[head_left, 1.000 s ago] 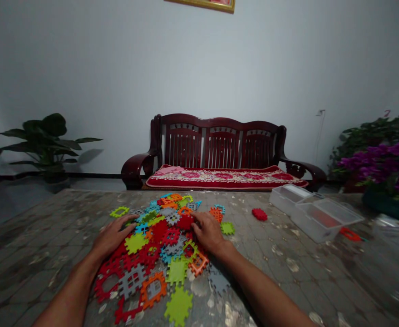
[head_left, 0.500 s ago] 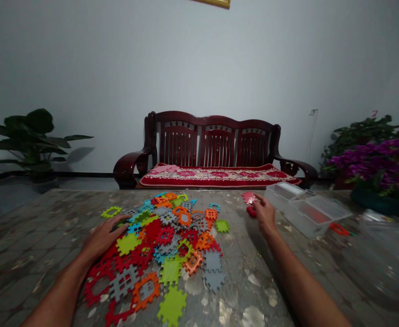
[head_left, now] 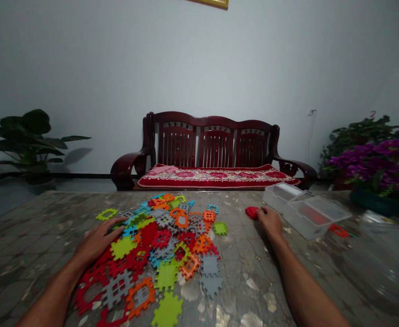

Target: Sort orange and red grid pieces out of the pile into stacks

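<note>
Red, orange, lime and grey plastic waffle tiles (head_left: 161,238) are seen heaped across a mottled tabletop surface (head_left: 32,236), with most of the pile lying loose and unsorted. The left hand (head_left: 97,240) is laid flat over the pile's near-left edge, its fingers slightly apart and clamped on nothing that can be made out. The right hand (head_left: 270,223) is rested well to the side of the heap, its fingers loosely together, just beside a small red tile clump (head_left: 252,212); no grip on it is shown. Two clear plastic boxes (head_left: 288,197) are set beyond, at the right, and red pieces (head_left: 313,214) are held in the nearer one, while a red-orange frame tile (head_left: 338,230) lies beside it. No brand, label or lettering can be read on any item.
</note>
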`<state>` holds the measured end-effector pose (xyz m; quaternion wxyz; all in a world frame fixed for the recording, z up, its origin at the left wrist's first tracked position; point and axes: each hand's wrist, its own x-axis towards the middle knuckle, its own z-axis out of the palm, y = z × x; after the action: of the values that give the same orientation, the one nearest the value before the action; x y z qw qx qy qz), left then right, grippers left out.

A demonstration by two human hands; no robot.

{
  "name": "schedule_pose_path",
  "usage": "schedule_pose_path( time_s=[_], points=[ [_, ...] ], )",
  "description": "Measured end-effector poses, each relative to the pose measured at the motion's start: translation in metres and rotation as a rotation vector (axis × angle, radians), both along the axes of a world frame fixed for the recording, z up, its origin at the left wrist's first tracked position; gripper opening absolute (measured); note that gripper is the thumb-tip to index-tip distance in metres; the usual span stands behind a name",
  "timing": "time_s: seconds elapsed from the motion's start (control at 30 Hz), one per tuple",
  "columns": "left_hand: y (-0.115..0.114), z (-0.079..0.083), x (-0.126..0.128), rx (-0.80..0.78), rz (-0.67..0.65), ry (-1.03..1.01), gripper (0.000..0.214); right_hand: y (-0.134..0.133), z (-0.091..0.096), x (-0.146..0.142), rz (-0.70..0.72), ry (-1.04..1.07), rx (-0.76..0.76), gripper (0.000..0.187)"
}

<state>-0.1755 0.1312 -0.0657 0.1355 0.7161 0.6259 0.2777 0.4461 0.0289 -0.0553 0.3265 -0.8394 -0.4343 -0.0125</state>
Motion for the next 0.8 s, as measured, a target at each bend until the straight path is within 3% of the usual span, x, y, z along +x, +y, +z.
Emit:
schedule_pose_path(
  time_s=[0.2, 0.53, 0.8],
  points=[
    [-0.003, 0.004, 0.003, -0.009, -0.005, 0.012, 0.060, -0.004, 0.017, -0.023, -0.072, -0.108, -0.208, 0.067],
    [-0.003, 0.004, 0.005, -0.004, -0.019, -0.031, 0.068, -0.003, 0.018, -0.037, -0.019, -0.212, -0.205, 0.066],
    [-0.005, 0.004, 0.009, -0.003, -0.073, -0.049, 0.071, 0.000, 0.013, -0.030, 0.046, -0.365, -0.292, 0.041]
  ],
)
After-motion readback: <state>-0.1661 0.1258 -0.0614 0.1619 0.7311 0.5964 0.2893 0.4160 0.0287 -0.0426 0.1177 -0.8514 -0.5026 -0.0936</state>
